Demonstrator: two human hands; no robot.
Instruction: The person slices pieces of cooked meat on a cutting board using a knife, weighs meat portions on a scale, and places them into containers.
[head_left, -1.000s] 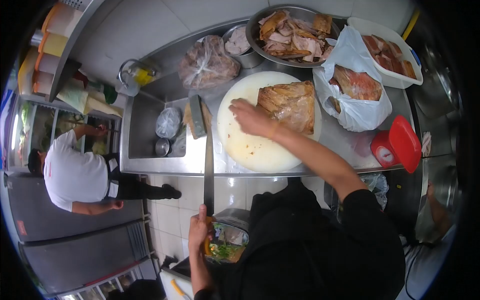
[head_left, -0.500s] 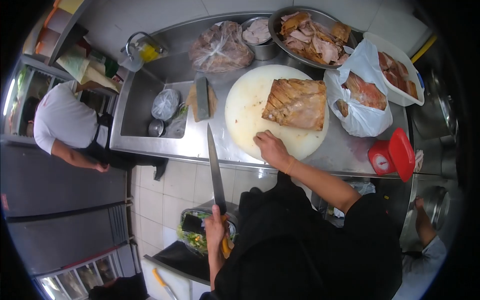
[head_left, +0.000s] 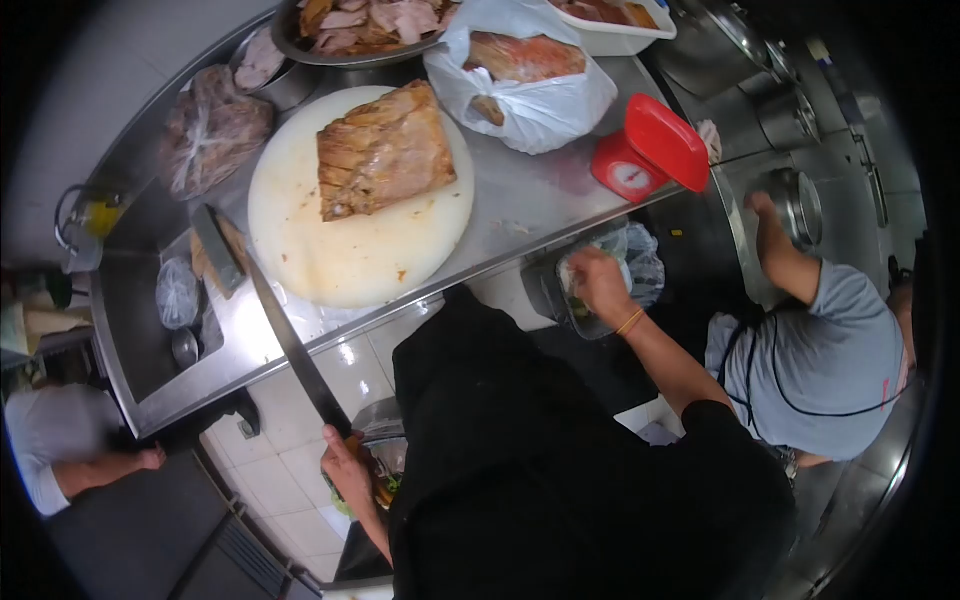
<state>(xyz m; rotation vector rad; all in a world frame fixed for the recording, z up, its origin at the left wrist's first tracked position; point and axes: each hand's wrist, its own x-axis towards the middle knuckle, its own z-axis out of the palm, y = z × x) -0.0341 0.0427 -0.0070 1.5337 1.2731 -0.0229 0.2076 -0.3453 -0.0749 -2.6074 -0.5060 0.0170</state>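
1. On the round white board (head_left: 290, 240), toward the far middle of the counter (head_left: 520, 215), lies the slab of browned meat (head_left: 386, 150), flat, with neither hand on it; scraps dot the board's near part.
2. At the near left, the left hand (head_left: 345, 465) is wrapped around the handle of a long knife (head_left: 290, 340). Its blade slants far and leftward, the tip close to a grey block (head_left: 217, 245); whether the two touch, I cannot tell.
3. Right of the body, below the counter's near edge, the right hand (head_left: 603, 285) is over a dark bin (head_left: 553, 292) with clear plastic (head_left: 645, 262) beside the fingers. The fingers are bent; whether they grip anything, I cannot tell.
4. Far left of the board sits a clear bag of meat (head_left: 215, 130), with a steel pot (head_left: 288, 88) and a wide steel bowl of meat pieces (head_left: 380, 58) beyond.
5. To the board's right are an opened white bag (head_left: 560, 110) around reddish meat and a red scale (head_left: 660, 150).
6. At the far right, a person in grey (head_left: 830, 350) has one hand near a steel vessel (head_left: 803, 208).
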